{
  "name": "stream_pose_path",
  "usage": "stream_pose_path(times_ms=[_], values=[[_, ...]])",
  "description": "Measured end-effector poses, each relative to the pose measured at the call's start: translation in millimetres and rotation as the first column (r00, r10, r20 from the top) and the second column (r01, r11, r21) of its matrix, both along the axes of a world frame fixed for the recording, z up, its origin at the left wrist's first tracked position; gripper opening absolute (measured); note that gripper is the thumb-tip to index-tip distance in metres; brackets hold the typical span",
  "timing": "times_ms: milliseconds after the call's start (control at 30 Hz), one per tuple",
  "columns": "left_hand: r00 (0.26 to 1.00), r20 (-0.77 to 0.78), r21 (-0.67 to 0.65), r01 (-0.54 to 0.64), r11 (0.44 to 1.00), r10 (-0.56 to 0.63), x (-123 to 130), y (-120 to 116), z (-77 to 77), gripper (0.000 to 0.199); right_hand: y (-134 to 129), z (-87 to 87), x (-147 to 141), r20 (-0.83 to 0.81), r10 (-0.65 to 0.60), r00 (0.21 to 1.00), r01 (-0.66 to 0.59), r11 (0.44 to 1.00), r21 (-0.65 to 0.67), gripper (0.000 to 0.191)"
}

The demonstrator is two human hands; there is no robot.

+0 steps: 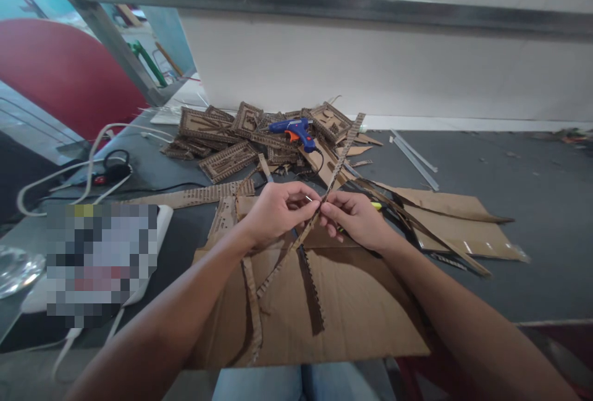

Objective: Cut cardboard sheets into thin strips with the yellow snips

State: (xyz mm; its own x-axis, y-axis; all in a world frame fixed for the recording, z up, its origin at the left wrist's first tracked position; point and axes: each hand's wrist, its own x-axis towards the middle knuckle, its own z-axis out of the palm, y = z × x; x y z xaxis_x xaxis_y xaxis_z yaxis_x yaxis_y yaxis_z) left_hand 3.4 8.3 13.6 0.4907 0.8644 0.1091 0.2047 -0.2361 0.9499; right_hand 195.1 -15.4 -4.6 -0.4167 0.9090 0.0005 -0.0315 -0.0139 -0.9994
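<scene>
Both grips: left hand (283, 208), right hand (360, 220) pinch strip (343, 157)
Strip risk: could crease if twisted hard

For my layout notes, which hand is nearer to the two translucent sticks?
Right. The right hand is in front and left of the sticks; the left hand is farther left.
</scene>
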Motion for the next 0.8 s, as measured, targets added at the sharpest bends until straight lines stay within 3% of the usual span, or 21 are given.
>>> stream_pose_path(times_ms=[533, 800], values=[[0.999, -0.011, 0.059, -0.034, 0.998, 0.035, 0.4, 0.7, -1.2, 0.018, 2.3, -1.0, 1.6, -0.016, 0.009, 1.0, -0.009, 1.0, 0.028, 0.034], [1.0, 0.027, -0.057, -0.002, 0.998, 0.004, 1.0, 0.9, -0.1, 0.021, 2.6, -5.6, 4.6, -0.012, 0.007, 1.0, -0.007, 1.0, 0.028, 0.035]])
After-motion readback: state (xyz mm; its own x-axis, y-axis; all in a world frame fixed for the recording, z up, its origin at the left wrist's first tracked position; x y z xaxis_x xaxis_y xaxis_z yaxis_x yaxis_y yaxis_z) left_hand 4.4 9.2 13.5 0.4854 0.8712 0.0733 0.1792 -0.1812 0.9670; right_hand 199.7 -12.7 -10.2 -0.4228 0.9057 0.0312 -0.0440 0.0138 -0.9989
